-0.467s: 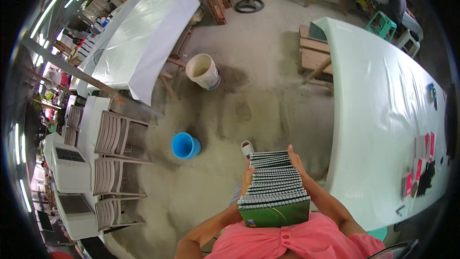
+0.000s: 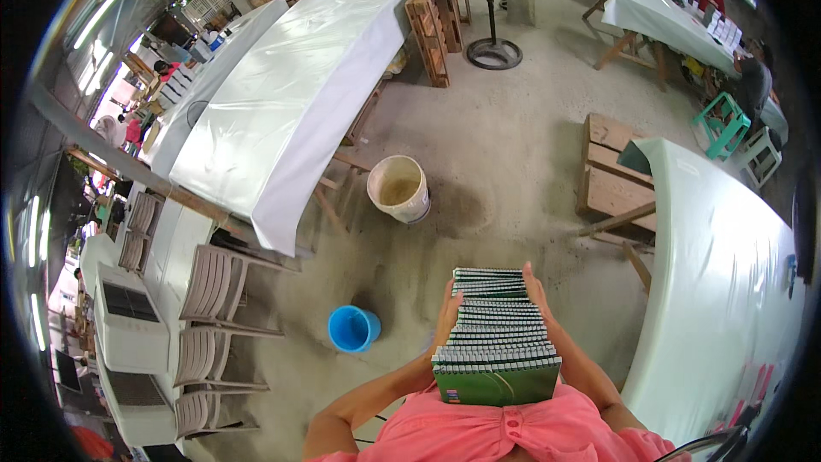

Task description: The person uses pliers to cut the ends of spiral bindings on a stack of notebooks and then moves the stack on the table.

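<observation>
Against my chest I carry a long stack of spiral notebooks (image 2: 499, 381), their wire-bound edges facing up and a green cover at the near end. My left hand (image 2: 448, 312) presses the stack from its left side. On the opposite side my right hand (image 2: 536, 289) is braced, thumb up near the far end. The row of notebooks is squeezed between the two palms. Most of the fingers are hidden along the sides of the stack.
A blue bucket (image 2: 354, 329) and a whitish pail (image 2: 399, 189) stand on the floor ahead. White-covered tables run along the left (image 2: 291, 77) and right (image 2: 710, 291). Beige plastic chairs (image 2: 205, 282) line the left. Farther off are a standing fan (image 2: 493, 8), wooden pallets (image 2: 428, 30) and seated people.
The view has tilted up, so the floor things sit lower and the fan's head now shows. The right table has shifted right and down. Both hands keep their hold on the notebooks.
</observation>
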`<state>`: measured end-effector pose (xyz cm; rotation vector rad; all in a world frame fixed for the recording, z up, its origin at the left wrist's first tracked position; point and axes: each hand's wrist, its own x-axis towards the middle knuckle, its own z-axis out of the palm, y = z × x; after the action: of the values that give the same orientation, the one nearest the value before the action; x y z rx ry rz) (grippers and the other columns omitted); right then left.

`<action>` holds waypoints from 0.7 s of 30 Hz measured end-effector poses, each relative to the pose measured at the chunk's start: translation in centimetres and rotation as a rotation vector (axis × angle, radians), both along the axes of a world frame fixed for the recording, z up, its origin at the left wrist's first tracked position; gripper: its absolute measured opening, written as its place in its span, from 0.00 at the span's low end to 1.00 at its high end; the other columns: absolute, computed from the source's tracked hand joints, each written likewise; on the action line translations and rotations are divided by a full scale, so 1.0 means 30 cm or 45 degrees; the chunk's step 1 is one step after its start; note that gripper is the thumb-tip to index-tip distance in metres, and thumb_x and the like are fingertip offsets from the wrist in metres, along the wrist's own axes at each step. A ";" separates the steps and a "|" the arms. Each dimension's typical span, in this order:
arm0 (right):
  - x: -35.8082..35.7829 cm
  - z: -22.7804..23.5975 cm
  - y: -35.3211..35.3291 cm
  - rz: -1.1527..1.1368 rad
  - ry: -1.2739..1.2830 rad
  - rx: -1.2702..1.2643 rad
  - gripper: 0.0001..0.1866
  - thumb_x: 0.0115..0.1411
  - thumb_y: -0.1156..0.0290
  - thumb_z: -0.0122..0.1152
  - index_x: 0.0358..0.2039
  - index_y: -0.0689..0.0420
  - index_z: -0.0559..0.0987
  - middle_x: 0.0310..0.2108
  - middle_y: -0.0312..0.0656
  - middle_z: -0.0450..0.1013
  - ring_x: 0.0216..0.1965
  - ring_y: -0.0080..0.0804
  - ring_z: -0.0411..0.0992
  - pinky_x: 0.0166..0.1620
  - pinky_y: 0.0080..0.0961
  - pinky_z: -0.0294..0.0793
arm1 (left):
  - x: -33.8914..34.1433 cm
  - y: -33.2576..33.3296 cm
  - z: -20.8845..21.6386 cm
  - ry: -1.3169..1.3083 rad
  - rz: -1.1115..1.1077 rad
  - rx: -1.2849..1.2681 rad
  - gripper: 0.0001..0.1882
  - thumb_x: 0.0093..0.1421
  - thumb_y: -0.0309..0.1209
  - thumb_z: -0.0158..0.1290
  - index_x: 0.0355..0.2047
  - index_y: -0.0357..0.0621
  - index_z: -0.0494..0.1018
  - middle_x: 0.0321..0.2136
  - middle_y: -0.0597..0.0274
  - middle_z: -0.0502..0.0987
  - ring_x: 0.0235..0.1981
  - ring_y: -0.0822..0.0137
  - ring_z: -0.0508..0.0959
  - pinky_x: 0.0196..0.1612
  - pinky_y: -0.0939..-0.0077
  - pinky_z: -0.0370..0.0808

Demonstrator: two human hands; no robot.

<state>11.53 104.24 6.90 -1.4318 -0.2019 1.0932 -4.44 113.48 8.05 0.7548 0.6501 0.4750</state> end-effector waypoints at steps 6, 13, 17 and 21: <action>0.340 -0.049 0.435 0.072 -0.027 -0.091 0.36 0.63 0.37 0.33 0.29 0.61 0.74 0.26 0.35 0.70 0.27 0.21 0.65 0.32 0.25 0.67 | 0.345 0.412 0.002 -0.067 0.104 -0.033 0.25 0.64 0.39 0.40 0.58 0.43 0.53 0.46 0.59 0.69 0.46 0.70 0.71 0.50 0.74 0.70; 0.836 -0.023 1.034 0.240 -0.046 0.057 0.34 0.64 0.38 0.34 0.28 0.60 0.73 0.25 0.34 0.68 0.28 0.21 0.64 0.34 0.23 0.67 | 0.771 0.871 0.054 -0.106 0.283 -0.026 0.24 0.64 0.39 0.40 0.58 0.43 0.54 0.46 0.59 0.69 0.44 0.70 0.72 0.49 0.74 0.71; 0.998 0.005 1.303 0.363 -0.056 -0.031 0.35 0.63 0.38 0.36 0.30 0.61 0.74 0.26 0.33 0.68 0.29 0.21 0.64 0.34 0.23 0.67 | 0.942 1.107 0.068 -0.136 0.401 -0.052 0.24 0.64 0.38 0.40 0.58 0.43 0.54 0.45 0.59 0.69 0.44 0.70 0.72 0.48 0.74 0.72; 1.117 0.035 1.612 0.549 -0.136 0.006 0.38 0.62 0.36 0.33 0.31 0.62 0.74 0.27 0.35 0.70 0.31 0.23 0.65 0.37 0.25 0.68 | 1.079 1.367 0.094 -0.164 0.513 -0.019 0.23 0.64 0.38 0.40 0.57 0.43 0.54 0.45 0.59 0.69 0.43 0.70 0.73 0.47 0.74 0.73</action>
<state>45.04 152.60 7.95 -1.4808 -0.6109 1.3609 27.93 154.49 10.89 0.5728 0.6855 0.8792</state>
